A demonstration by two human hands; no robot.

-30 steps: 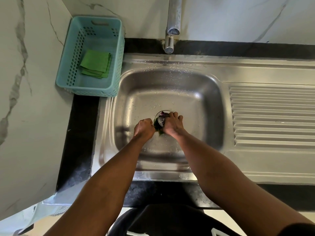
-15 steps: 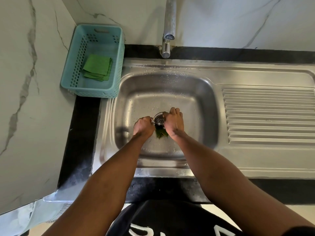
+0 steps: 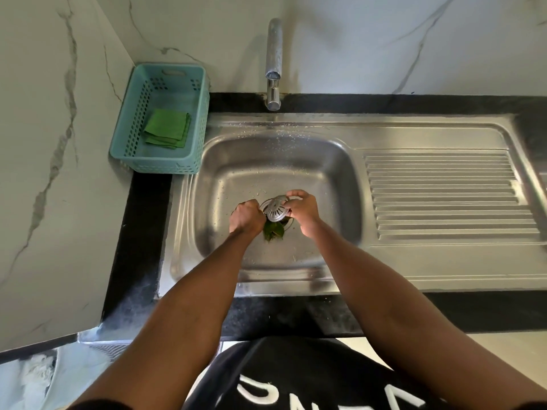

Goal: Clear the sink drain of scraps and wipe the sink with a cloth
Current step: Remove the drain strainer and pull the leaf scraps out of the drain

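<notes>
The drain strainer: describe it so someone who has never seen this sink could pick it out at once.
Start at the steel sink and look to the middle of its basin floor, between the two hands. The drain strainer is the small round metal cap, tilted up off the drain in the right hand. Its slotted shiny dome sets it apart from the green leaf scraps just below.

Corner of a kitchen counter against white marble-look walls.

White wall panels with grey veins [image 3: 384, 39] fill the top of the frame and run down the left side [image 3: 44, 173], meeting in a corner at upper left. A black speckled stone countertop [image 3: 139, 232] frames the middle of the picture, its dark strip crossing below the back wall and along the lower edge. A pale floor [image 3: 503, 341] shows at lower right. Light is soft and even.
</notes>
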